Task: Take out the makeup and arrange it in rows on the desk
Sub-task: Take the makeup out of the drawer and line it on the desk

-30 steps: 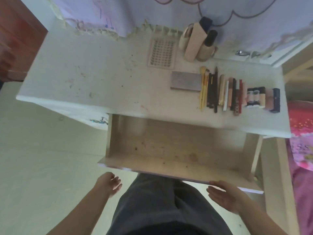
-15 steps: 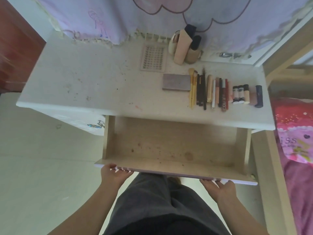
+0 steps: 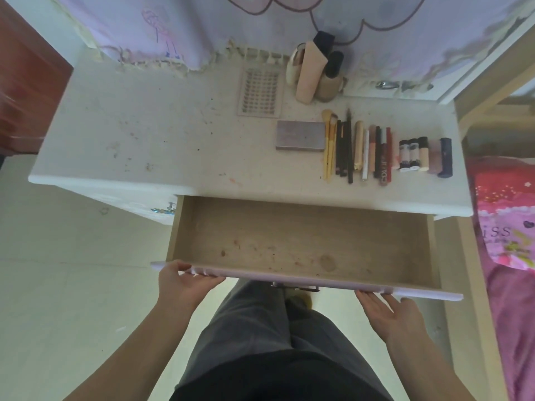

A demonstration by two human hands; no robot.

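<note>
Both hands, left [image 3: 185,285] and right [image 3: 389,312], pressed flat-fingered on emptied drawer front [image 3: 304,277]: push evenly, keeping makeup row [image 3: 385,150] on table [image 3: 144,140] undisturbed.

Readable: "COLOR", partly blurred, in pale letters along a dark red tube [image 3: 384,160] in the desk row; "ISS" on pink fabric [image 3: 505,224] at right. Nothing else legible.

desk [image 3: 121,134] left half bare, makeup row [image 3: 388,151] crowding right, drawer [image 3: 304,244] open

Bare forearms, no sleeves in view, dark grey trousers [image 3: 260,342], black top [image 3: 278,380]
</note>
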